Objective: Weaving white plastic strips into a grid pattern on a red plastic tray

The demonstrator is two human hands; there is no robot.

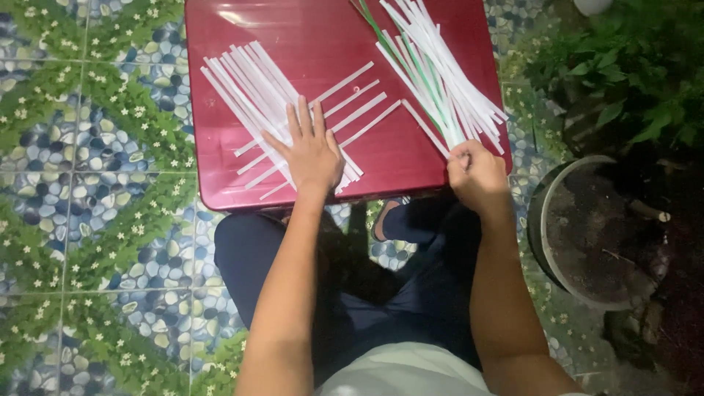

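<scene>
One red tabletop (220, 44), glossy, seen from above; two bare hands at its near edge; two groups of white paper strips on it.

Left group: a stack of white strips (246, 81) running diagonally from upper left toward the near edge, too tightly overlapped to count exactly. Crossing it on the opposite diagonal are four separate strips (359, 103), spaced apart and roughly parallel, their upper ends pointing toward the table's middle.

Right group: a loose bundle of white strips (440, 66), many, fanned and overlapping, count not readable. At least two green strips (411, 62) lie among them. The bundle narrows toward the near right edge of the table.

Left hand (312, 150): flat, palm down, fingers spread moderately wide and extended, pressing on the crossing point of the diagonal stack and the four cross strips. It grips nothing; it rests on top.

Right hand (475, 172): fingers curled in close, pinched around the near end of the right bundle at the table's edge. The knuckles face up, and the fingertips themselves are hidden.

Strips look thin, flat, even in width and straight-cut.

Surroundings: pebble-and-leaf patterned floor tiles (95, 183), one dark round planter (543, 220) with soil at right, green foliage (631, 59) above it. The person sits in dark trousers (242, 257), knees under the table.
</scene>
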